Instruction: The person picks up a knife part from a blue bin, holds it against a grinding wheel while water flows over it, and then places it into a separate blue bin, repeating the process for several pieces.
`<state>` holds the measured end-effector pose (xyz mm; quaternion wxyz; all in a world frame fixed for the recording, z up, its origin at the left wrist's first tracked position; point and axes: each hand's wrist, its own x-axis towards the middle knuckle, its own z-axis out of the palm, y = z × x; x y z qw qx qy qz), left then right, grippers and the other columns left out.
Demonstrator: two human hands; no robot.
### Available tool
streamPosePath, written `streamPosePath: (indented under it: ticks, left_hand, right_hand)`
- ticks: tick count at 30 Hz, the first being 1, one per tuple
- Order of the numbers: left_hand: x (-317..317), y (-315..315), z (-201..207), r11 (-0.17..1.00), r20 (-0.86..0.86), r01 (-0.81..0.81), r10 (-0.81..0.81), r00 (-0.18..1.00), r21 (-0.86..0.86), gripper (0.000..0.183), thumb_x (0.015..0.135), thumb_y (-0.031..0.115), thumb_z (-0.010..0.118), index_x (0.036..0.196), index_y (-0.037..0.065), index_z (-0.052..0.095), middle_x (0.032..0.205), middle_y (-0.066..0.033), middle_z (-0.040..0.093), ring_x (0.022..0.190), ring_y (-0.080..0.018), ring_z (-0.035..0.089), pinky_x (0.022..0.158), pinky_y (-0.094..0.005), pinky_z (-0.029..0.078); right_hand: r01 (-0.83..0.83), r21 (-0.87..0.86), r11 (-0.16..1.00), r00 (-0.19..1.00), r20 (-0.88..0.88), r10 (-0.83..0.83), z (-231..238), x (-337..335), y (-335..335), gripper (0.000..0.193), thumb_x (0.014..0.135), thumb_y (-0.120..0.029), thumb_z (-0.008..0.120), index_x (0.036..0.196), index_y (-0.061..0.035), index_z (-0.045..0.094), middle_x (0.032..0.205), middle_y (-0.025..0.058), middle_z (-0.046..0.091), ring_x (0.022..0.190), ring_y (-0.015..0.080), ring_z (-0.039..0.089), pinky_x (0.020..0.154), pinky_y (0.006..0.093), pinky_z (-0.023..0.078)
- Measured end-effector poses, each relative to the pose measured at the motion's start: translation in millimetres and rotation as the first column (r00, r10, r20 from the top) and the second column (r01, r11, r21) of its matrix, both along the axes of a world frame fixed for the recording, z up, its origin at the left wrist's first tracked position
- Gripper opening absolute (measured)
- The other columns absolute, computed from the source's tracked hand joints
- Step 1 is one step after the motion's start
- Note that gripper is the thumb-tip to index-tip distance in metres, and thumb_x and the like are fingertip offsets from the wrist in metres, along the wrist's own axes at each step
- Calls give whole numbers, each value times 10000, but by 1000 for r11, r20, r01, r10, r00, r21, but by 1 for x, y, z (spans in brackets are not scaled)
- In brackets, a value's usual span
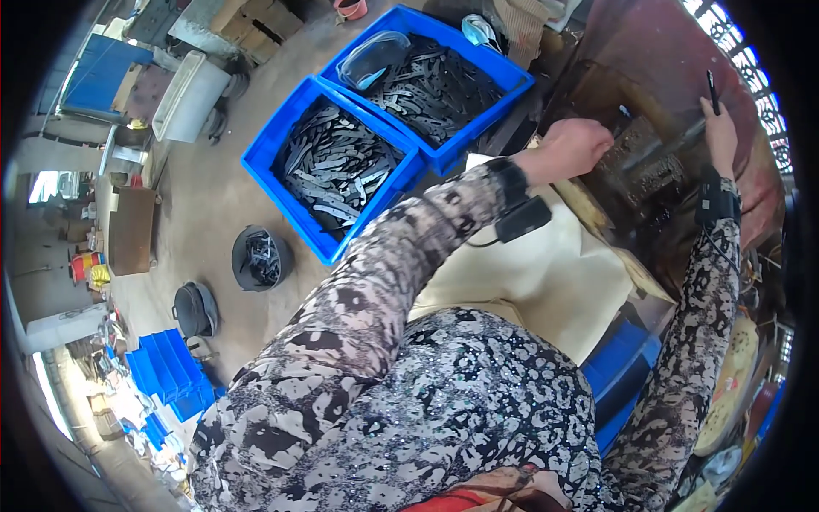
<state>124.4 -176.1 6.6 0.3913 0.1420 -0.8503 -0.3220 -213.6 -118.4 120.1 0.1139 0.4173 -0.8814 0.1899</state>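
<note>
Head view: left hand (pixel 573 145), fingers closed in a fist, rests at the dark machine (pixel 648 166) on the worktop; what it grips cannot be told. Right hand (pixel 722 128) grips a thin black lever (pixel 711 88). Two blue crates (pixel 328 171) of flat metal blanks (pixel 337 166) stand on the floor to the left.

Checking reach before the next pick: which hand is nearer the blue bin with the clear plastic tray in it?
Left. The left hand is closed just right of that blue bin, close to its near corner. The right hand is farther right, up on a dark lever of the machine.
</note>
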Motion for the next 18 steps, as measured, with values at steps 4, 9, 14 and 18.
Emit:
streamPosePath:
  ticks: [4,9,14,18]
  left_hand:
    - [-26,-3,-15,1000,79,7,-8,997,6,99,787,140,595,828,96,674,865,-115,655,845,-335,630,729,-432,511]
    - [-28,0,-19,1000,256,-5,3,967,4,115,782,128,582,825,88,680,870,-139,662,854,-335,643,755,-411,519]
    - [-27,3,-16,999,391,-49,43,920,6,149,789,155,573,839,78,690,830,-137,673,848,-325,661,752,-402,534]
    - [-27,5,-9,997,576,-32,65,814,-68,164,788,176,574,799,88,713,795,-143,685,804,-314,680,716,-414,549]
  right_hand:
    - [0,34,999,999,41,-1,3,2,-1,493,908,-507,499,1158,-98,613,1014,205,651,1012,383,595,840,432,445]
    - [-13,-18,1000,997,78,14,2,1,5,489,909,-501,497,1178,-109,610,1018,197,655,1016,371,600,840,421,447]
    - [-10,-4,1000,997,73,10,6,6,5,488,911,-490,491,1215,-122,593,1041,185,658,1029,370,597,853,418,451]
    - [53,0,999,988,146,-53,8,10,1,487,912,-489,487,1217,-125,593,1054,185,655,1035,370,595,861,422,450]
